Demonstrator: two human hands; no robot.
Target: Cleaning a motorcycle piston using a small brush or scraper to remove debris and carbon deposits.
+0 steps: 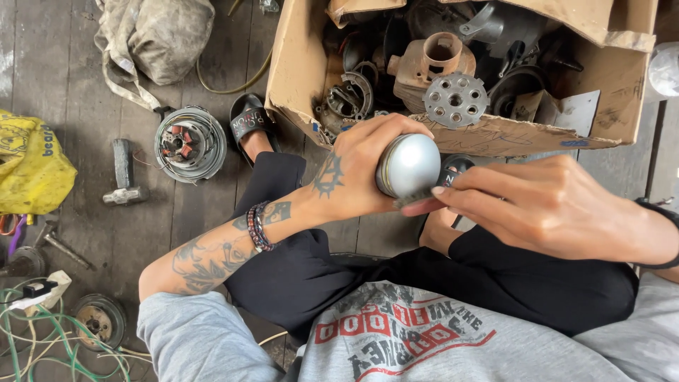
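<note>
Overhead, head view: the left hand [361, 170], tattooed on its back, is wrapped around a rounded, silver-grey metal dome [409, 165], fingers curled over the top and clamped on it. The dome sits above the lap, just in front of the torn cardboard box [297, 64]. The right hand [544, 205] comes in from the right, its fingertips pinched together on a small dark brush-like tool [417, 198] that touches the dome's lower edge.

Box contents: a perforated round metal disc [456, 99], a rusty cylindrical part [435, 60], assorted dark engine pieces.

Floor, dark wooden planks: a round wound-coil stator [189, 143], a steel hammer [124, 173], a yellow cloth bag [32, 166], green wire [42, 339].
</note>
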